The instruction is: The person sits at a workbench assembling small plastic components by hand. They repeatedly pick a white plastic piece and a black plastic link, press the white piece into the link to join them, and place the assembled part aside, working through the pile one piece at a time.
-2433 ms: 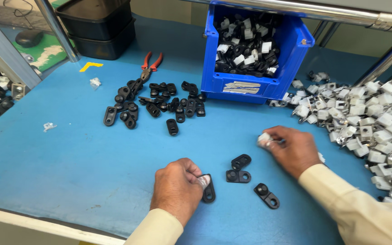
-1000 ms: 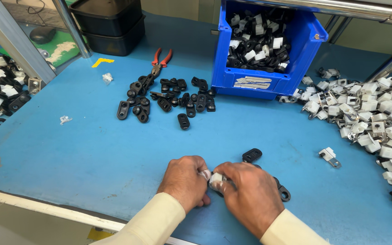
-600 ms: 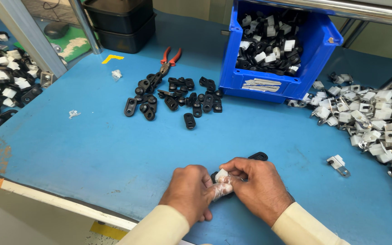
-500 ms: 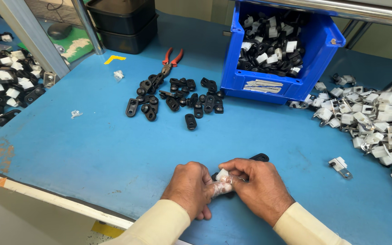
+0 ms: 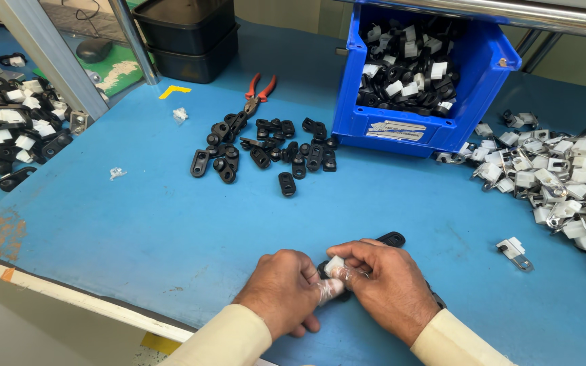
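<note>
Both hands meet low at the front of the blue table (image 5: 137,224). The left hand (image 5: 281,291) and right hand (image 5: 382,285) pinch the same small white plastic clip piece (image 5: 334,266) seated against a small black plastic bracket (image 5: 323,270). Each grip is closed tight on the pair, fingertips pressed together, w/ what looks like thin clear film over the left fingertip (image 5: 330,287). How far white sits into black is hidden by the fingers.

Handling, as a judgement: both parts look light, stiff, moulded, a bit slick. Best held by the flat sides, thumb and forefinger, leaving the mating edge free. Small enough to pop out if squeezed unevenly.

Nearby: one more black bracket piece (image 5: 392,238) just beyond the right hand, a loose pile of black brackets (image 5: 266,146) mid-table, red-handled pliers (image 5: 258,93), a blue plastic bin (image 5: 401,129) of mixed black and white parts – and a heap of white-and-metal clips (image 5: 557,179) at right.
</note>
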Tool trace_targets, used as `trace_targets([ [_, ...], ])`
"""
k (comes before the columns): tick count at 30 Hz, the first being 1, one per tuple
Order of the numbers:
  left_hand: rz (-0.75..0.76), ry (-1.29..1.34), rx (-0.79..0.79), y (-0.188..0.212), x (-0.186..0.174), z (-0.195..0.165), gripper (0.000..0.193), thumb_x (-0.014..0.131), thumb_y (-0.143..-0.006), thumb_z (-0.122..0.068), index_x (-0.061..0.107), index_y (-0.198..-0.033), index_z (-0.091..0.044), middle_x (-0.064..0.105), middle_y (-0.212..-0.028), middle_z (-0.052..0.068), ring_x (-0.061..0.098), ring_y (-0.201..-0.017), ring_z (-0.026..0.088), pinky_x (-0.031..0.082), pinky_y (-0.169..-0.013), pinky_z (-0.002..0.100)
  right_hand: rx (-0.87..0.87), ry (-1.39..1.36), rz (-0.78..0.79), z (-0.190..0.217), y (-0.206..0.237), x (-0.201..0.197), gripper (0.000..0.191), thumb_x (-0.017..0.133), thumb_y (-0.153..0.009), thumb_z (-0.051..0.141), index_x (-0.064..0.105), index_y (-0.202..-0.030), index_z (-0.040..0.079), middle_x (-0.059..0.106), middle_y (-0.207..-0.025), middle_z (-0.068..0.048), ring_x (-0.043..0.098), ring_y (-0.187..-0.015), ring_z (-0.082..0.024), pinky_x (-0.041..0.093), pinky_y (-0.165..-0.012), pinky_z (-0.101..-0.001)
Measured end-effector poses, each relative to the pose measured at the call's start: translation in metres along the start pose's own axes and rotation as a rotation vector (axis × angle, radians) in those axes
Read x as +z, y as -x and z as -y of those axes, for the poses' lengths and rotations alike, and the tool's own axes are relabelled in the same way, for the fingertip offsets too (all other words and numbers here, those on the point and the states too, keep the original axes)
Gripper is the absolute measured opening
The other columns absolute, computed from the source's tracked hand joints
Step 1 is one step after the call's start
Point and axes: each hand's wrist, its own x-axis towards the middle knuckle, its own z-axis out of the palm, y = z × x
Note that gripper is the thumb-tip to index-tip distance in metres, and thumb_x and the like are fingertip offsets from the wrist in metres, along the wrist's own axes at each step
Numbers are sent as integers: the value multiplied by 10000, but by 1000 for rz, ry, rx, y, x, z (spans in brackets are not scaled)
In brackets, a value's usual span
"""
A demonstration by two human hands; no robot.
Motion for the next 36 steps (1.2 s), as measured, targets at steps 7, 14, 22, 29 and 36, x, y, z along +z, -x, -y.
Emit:
trace_targets([
  [7, 43, -34, -20, -10, -3, -5, 294, 734, -941, -269, 670, -897, 15, 722, -724, 87, 744, -564, 174, 564, -458, 290, 35, 12, 6, -6, -5, 1, 349, 772, -854, 204, 796, -1201, 210, 768, -904, -21, 703, -791, -132, 582, -758, -299],
  [14, 1, -10, -36, -12, -1, -3, 224, 554, -1017, -172, 698, -975, -6, 736, -735, 94, 745, -560, 186, 582, -479, 298, -6, 30, -2, 7, 0, -1, 355, 791, -845, 217, 791, -1199, 195, 739, -860, -27, 679, -746, -149, 573, -730, -313],
  [22, -297, -35, 105, 1, 14, -6, 163, 601, -977, -173, 735, -937, -88, 726, -642, 123, 695, -483, 207, 571, -557, 354, -242, 259, -291, 27, 23, 10, 378, 724, -790, 93, 750, -1167, 109, 709, -954, -100, 688, -760, -288, 544, -698, -404],
  [29, -190, 436, 51, 2, 20, -2, 283, 684, -959, -135, 596, -1224, -87, 771, -869, 83, 762, -729, 140, 626, -615, 304, -220, 86, -206, 26, 24, -11, 461, 758, -810, 129, 721, -1265, 193, 732, -856, -76, 703, -739, -196, 589, -652, -331],
  [36, -202, 506, 195, -1, 21, 6, 449, 710, -896, -50, 688, -1336, -140, 808, -922, 68, 757, -796, 107, 659, -723, 241, -386, 14, -223, 9, 16, -15, 318, 782, -808, 86, 749, -1125, 86, 788, -851, -29, 776, -757, -123, 622, -659, -285],
])
